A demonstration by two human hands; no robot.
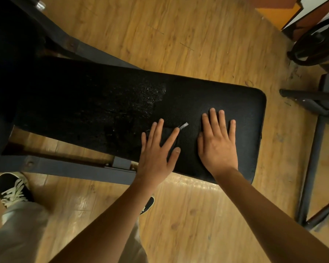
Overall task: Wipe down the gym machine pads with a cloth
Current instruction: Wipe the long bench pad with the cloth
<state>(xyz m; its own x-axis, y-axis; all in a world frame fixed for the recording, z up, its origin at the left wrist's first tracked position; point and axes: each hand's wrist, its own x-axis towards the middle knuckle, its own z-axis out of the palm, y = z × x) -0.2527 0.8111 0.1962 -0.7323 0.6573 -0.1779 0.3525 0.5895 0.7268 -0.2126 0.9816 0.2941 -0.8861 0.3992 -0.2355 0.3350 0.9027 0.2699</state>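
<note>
Both forearms reached up from the bottom of the frame, and my hands lay flat on the near end of the bench pad [235,103], a long black cushion running from centre left to right of centre. My left hand [156,149] was open with the fingers spread and straight, pressing down on what looked like a black cloth [165,132]. The cloth was hard to tell from the black pad, but a small white tag [183,126] stuck out just past my index fingertip. My right hand [217,143] sat just beside it on the pad, also open, palm down, fingers straight and close together. Whether the cloth reached under that hand I could not tell.

Further left on the pad was a rough, glistening patch [141,99]. The bench's grey metal frame [65,168] ran beneath the pad toward the lower left. My black shoe [11,188] with pale laces and a light trouser leg [17,234] stood on the wooden floor [179,35] at lower left. Dark metal equipment legs [311,149] stood at the right edge.
</note>
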